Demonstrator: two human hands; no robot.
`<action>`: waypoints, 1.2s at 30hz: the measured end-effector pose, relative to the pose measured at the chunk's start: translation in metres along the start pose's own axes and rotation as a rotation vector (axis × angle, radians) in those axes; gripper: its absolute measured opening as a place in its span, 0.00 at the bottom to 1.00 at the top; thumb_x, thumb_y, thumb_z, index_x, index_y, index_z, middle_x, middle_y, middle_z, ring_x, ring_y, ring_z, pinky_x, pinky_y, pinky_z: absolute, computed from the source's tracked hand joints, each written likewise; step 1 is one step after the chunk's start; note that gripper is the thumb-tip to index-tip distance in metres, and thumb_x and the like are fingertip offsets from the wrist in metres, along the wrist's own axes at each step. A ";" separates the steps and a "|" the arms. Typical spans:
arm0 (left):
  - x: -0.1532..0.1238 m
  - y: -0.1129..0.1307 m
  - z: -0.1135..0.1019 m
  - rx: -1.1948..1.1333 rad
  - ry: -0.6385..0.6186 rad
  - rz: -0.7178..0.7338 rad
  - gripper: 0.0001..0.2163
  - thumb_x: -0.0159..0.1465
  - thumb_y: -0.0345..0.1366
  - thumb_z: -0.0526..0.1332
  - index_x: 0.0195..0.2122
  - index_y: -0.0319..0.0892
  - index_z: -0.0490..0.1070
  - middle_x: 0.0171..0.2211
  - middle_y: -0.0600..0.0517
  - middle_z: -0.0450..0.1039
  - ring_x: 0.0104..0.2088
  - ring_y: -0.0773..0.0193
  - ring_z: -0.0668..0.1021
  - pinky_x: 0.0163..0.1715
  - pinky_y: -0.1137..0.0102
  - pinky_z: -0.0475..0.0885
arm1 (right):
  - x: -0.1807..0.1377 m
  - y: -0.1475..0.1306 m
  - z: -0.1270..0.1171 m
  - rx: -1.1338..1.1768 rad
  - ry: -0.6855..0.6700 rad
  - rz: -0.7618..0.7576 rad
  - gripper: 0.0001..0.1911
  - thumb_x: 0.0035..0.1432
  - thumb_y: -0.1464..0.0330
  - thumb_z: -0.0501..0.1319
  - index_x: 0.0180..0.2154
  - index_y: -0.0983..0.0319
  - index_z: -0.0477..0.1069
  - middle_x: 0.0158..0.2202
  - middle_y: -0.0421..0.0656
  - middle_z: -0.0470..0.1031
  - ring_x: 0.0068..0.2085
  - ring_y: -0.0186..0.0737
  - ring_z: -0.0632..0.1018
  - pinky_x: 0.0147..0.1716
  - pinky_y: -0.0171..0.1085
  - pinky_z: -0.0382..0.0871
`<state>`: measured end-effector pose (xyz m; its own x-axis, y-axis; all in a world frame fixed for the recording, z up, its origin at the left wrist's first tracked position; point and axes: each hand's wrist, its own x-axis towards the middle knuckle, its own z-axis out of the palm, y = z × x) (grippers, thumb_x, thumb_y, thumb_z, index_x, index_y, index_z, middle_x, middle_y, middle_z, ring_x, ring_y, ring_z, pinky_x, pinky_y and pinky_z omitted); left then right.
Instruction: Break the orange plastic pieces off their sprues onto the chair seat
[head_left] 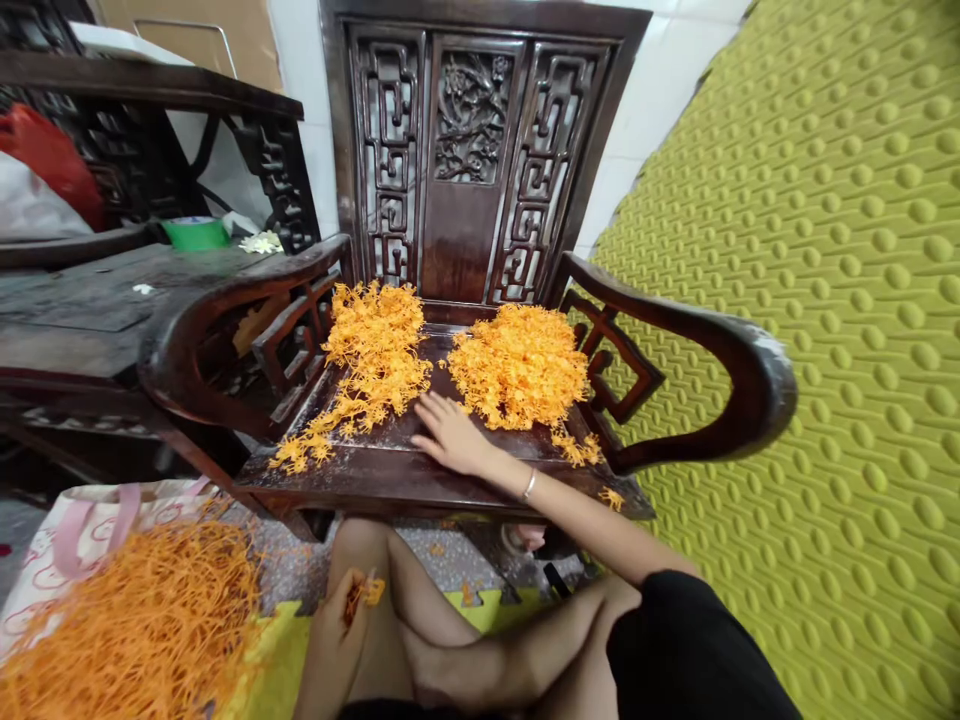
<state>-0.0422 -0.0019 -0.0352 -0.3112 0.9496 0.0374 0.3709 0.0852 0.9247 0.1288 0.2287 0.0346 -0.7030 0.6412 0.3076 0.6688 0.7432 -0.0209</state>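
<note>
My right hand [455, 436] lies palm down on the dark wooden chair seat [420, 482], fingers stretched out, between two heaps of small orange flower-like pieces. Its fingertips are close to the left heap [379, 345]; the right heap [521, 368] rises just behind it. Down over my knee, my left hand [341, 630] is curled around a few orange pieces [371, 590], some poking out past the fingers. How many it holds is hidden.
Thin orange strands [150, 610] pile over a white bag with pink handles [86, 535] at lower left. A dark side table [82, 310] holds a green container [196, 233]. Curved armrests [712, 345] flank the seat. A bumpy yellow-green mat [817, 260] stands along the right.
</note>
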 end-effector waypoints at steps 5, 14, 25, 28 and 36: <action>0.000 -0.013 0.004 -0.005 -0.020 0.057 0.15 0.61 0.48 0.51 0.24 0.46 0.68 0.17 0.53 0.68 0.20 0.62 0.73 0.21 0.71 0.69 | -0.007 0.026 0.010 -0.114 -0.165 0.035 0.23 0.67 0.68 0.44 0.59 0.68 0.61 0.62 0.50 0.61 0.64 0.44 0.59 0.63 0.49 0.51; -0.003 -0.039 0.002 0.026 -0.138 0.021 0.15 0.61 0.49 0.54 0.33 0.42 0.69 0.26 0.53 0.74 0.29 0.60 0.77 0.29 0.71 0.70 | -0.022 0.042 -0.029 -0.079 -0.085 -0.059 0.23 0.66 0.62 0.50 0.60 0.62 0.61 0.64 0.45 0.58 0.65 0.40 0.56 0.66 0.49 0.40; -0.002 -0.031 0.018 -0.002 -0.120 0.075 0.14 0.60 0.49 0.54 0.31 0.44 0.68 0.24 0.55 0.71 0.26 0.61 0.75 0.28 0.71 0.68 | -0.170 0.060 -0.075 -0.026 -0.259 -0.032 0.23 0.68 0.66 0.46 0.63 0.54 0.52 0.67 0.38 0.49 0.68 0.39 0.46 0.65 0.51 0.40; 0.001 -0.024 0.022 0.001 -0.179 0.099 0.13 0.60 0.47 0.55 0.30 0.44 0.69 0.23 0.55 0.72 0.26 0.61 0.75 0.27 0.72 0.69 | -0.151 0.087 -0.066 -0.036 -0.274 -0.038 0.23 0.68 0.67 0.45 0.63 0.56 0.53 0.67 0.38 0.50 0.68 0.37 0.47 0.65 0.47 0.44; -0.018 -0.024 0.030 -0.036 -0.269 0.065 0.11 0.61 0.45 0.55 0.34 0.42 0.70 0.29 0.52 0.76 0.32 0.59 0.78 0.31 0.70 0.72 | -0.137 0.078 -0.072 -0.182 -0.144 -0.048 0.21 0.68 0.64 0.46 0.59 0.62 0.63 0.62 0.43 0.63 0.62 0.43 0.63 0.61 0.46 0.56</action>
<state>-0.0192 -0.0117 -0.0692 -0.0420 0.9991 -0.0007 0.3501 0.0154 0.9366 0.2950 0.1854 0.0592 -0.7534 0.6365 0.1650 0.6573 0.7350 0.1663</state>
